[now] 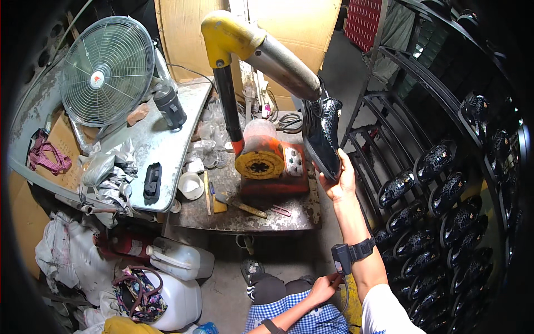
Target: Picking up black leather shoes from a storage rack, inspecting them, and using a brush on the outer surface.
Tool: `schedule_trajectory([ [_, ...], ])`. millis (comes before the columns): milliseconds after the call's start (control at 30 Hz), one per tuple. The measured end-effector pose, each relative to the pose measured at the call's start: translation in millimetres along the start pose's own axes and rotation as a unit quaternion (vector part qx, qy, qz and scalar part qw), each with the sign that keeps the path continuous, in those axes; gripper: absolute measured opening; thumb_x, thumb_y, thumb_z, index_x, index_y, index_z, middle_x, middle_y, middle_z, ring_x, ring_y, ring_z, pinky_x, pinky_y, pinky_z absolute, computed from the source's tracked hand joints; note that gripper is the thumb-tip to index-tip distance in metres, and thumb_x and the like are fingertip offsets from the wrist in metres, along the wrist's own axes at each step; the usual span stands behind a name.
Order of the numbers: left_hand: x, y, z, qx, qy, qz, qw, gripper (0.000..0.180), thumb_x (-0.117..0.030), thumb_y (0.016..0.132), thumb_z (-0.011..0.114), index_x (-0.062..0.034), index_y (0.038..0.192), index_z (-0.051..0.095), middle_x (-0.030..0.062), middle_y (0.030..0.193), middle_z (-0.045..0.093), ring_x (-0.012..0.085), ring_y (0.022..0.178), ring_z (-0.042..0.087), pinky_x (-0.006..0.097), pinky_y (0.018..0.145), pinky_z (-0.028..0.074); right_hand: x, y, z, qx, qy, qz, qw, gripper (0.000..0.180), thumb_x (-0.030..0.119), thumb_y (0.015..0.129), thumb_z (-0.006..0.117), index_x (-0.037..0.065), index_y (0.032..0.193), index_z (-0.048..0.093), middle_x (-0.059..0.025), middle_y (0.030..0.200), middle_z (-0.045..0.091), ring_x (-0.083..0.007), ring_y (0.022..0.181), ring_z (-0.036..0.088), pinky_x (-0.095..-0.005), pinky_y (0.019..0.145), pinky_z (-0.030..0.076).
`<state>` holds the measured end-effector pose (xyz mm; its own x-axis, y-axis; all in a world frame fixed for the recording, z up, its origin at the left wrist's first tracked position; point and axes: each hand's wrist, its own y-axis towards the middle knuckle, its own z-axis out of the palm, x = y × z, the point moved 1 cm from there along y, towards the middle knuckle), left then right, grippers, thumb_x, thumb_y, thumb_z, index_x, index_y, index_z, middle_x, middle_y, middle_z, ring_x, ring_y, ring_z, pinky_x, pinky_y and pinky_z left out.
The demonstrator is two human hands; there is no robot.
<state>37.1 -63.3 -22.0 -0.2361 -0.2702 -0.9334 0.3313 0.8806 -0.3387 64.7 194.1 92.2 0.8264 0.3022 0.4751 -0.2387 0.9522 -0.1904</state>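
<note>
1. Glossy black, one shoe point(322, 131) sits at the mouth of one metal pipe point(283, 62); my right hand point(339, 177), curled partway, holds its toe, probably to steady it there.
2. My left hand point(322, 290) is loosely bent beside one wrist device point(341, 259); whether it has hold, I cannot tell.
3. One fan point(105, 72); rack shoes point(436, 160), over a dozen.

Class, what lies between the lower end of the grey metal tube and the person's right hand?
A glossy black shoe fills the stretch between the grey metal tube and the right hand, as the head view shows.
</note>
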Motion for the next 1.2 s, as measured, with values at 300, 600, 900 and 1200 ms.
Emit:
schedule_trajectory([
  [300,6,3,2,0.013,-0.018,0.010,1.000,0.030,-0.023,0.092,0.048,0.0011,0.105,0.061,0.0111,0.088,0.069,0.0183,0.068,0.067,0.031,0.066,0.052,0,-7,-2,-0.005,-0.020,0.013,1.000,0.032,0.034,0.086,0.056,0.004,0.097,0.065,-0.0104,0.084,0.069,-0.0253,0.065,0.068,-0.0274,0.040,0.054],
  [600,1,0,1,0.018,0.000,-0.006,1.000,0.026,-0.017,0.090,0.048,-0.0012,0.106,0.061,0.0117,0.085,0.068,0.0195,0.072,0.068,0.033,0.068,0.051,-7,-28,-30,0.017,-0.298,-0.250,0.921,0.055,0.006,0.076,0.068,-0.007,0.125,0.046,-0.0133,0.114,0.059,-0.0157,0.102,0.057,-0.0265,0.090,0.044],
  [900,-3,-1,3,0.027,0.011,-0.024,0.999,0.027,-0.017,0.090,0.048,-0.0012,0.108,0.060,0.0160,0.083,0.067,0.0222,0.072,0.068,0.035,0.067,0.051,5,-42,-9,-0.161,-0.630,-0.424,0.630,0.082,0.021,0.068,0.077,0.007,0.137,0.036,-0.0207,0.091,0.066,-0.0288,0.082,0.066,-0.0359,0.076,0.050],
  [1200,30,9,19,-0.023,-0.029,0.013,0.999,0.029,-0.022,0.092,0.048,-0.0010,0.106,0.061,0.0118,0.083,0.067,0.0185,0.068,0.066,0.031,0.064,0.051,25,-40,-28,-0.147,-0.563,-0.450,0.677,0.076,0.010,0.068,0.075,-0.004,0.133,0.038,-0.0197,0.114,0.060,-0.0243,0.101,0.060,-0.0328,0.088,0.047],
])
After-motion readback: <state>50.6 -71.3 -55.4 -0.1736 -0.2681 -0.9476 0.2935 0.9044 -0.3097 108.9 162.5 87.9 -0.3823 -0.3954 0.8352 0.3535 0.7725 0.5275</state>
